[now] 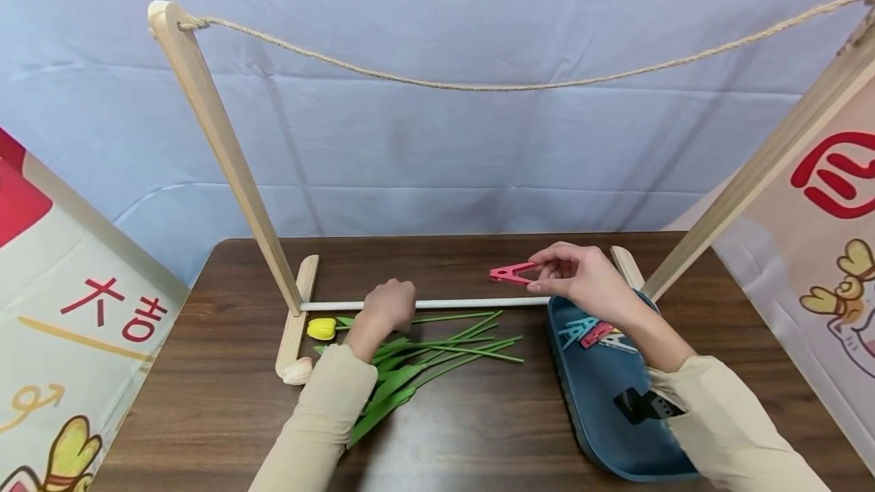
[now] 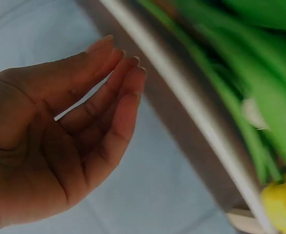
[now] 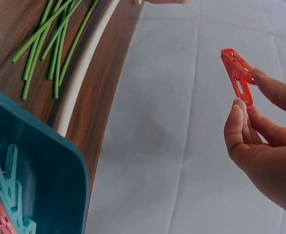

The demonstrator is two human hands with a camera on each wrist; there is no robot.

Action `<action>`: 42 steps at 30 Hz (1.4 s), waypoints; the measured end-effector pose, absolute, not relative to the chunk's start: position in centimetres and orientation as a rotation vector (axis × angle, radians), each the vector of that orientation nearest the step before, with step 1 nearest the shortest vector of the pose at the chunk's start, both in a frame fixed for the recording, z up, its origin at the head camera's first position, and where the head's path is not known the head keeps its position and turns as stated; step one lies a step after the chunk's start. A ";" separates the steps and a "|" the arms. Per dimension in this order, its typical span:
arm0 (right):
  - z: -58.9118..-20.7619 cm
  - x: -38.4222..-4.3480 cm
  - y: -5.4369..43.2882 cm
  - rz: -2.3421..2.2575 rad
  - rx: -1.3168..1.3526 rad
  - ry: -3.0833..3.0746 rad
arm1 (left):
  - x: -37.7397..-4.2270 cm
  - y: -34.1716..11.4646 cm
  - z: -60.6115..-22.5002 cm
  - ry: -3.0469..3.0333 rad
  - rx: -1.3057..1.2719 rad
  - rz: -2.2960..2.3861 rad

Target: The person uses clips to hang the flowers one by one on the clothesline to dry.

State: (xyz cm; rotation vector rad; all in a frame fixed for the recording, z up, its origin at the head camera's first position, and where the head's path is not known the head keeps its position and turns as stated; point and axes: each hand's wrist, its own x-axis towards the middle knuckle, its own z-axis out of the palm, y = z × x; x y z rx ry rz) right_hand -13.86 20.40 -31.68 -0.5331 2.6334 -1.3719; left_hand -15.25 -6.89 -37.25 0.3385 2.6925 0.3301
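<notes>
A red-pink clothespin [image 1: 513,272] is pinched by its handle ends between the thumb and fingers of my right hand [image 1: 581,275], up above the basket's far end. The right wrist view shows the same clothespin [image 3: 238,75] with its jaw end pointing away from the fingers. My left hand [image 1: 388,306] hovers over the artificial tulips, near the white rod [image 1: 472,302]. Seen from the left wrist, this hand [image 2: 79,122] has loosely bent fingers and holds nothing. The tulips' green stems and leaves [image 1: 403,378] lie on the table, with a yellow bloom [image 1: 321,329] and a pale bloom [image 1: 298,371] at the left.
A blue basket [image 1: 570,408] at the right holds several clothespins [image 1: 593,332] in blue, red and white. Two wooden posts [image 1: 219,143] carry a sagging twine rope [image 1: 472,87] above the wooden table [image 1: 492,408]. A pale cloth hangs behind.
</notes>
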 end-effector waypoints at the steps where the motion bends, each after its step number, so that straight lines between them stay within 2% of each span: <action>1: -31.7 -13.9 20.5 -1.375 -0.533 2.629 | -15.3 -7.0 -37.8 2.682 0.331 0.289; 8: -31.9 -13.8 20.6 -1.405 -0.526 2.589 | -15.3 -7.4 -40.1 2.615 0.238 0.159; 19: -31.9 -13.7 20.8 -1.445 -0.524 2.561 | -14.8 -8.6 -40.0 2.633 0.266 0.240; 28: -31.9 -13.7 21.2 -1.453 -0.537 2.567 | -14.1 -10.8 -36.0 2.813 0.385 0.487; 42: -31.4 -13.9 21.5 -1.462 -0.546 2.589 | -13.9 -11.5 -28.4 3.139 0.355 0.716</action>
